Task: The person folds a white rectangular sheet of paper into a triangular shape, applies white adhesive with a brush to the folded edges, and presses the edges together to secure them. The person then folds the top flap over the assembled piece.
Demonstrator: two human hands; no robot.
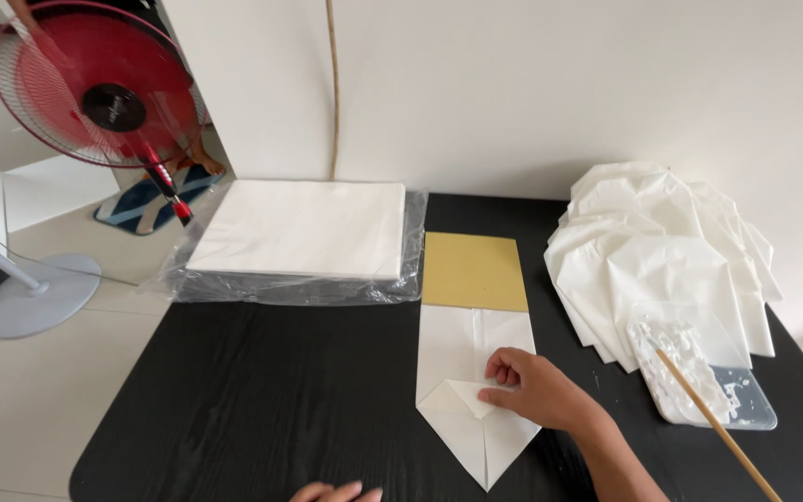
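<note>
My right hand [533,385] rests with curled fingers on a folded white paper [462,367] that lies on the black table [262,400]. The paper's near end is folded to a point, and my fingers press on a small triangular flap at its middle. The paper's far end overlaps a tan card sheet [474,270]. Only the fingertips of my left hand [336,493] show at the bottom edge, resting on the table to the left of the paper's point and holding nothing that I can see.
A stack of white paper [301,230] sits on clear plastic wrap at the back left. At the right lies a pile of folded white paper pieces [657,251], with a clear tray of white paste [699,381] and a wooden stick [713,423]. A red standing fan [95,88] is left of the table.
</note>
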